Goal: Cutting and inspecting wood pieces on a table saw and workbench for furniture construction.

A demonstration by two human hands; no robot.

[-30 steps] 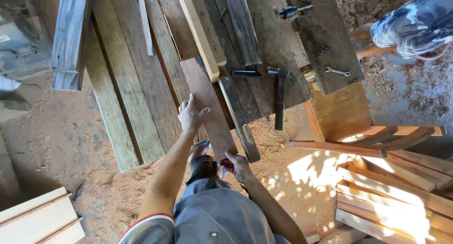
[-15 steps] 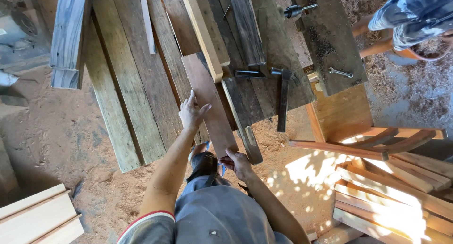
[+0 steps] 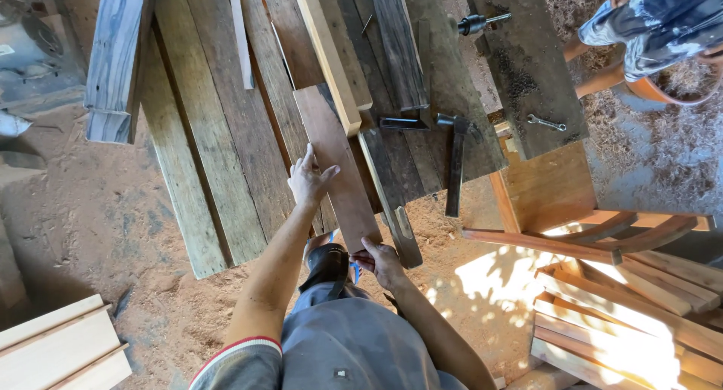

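Reddish board slightly nearer, left hand atop, right hand at its end.

The other person at 2 o'clock has drifted further toward the frame's upper right edge; both hands unmoved otherwise.

One hammer, one spanner, one drill.

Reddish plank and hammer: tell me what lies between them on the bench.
In the head view, between the reddish plank and the hammer lies a dark narrow board, running alongside the plank and overhanging the bench edge.
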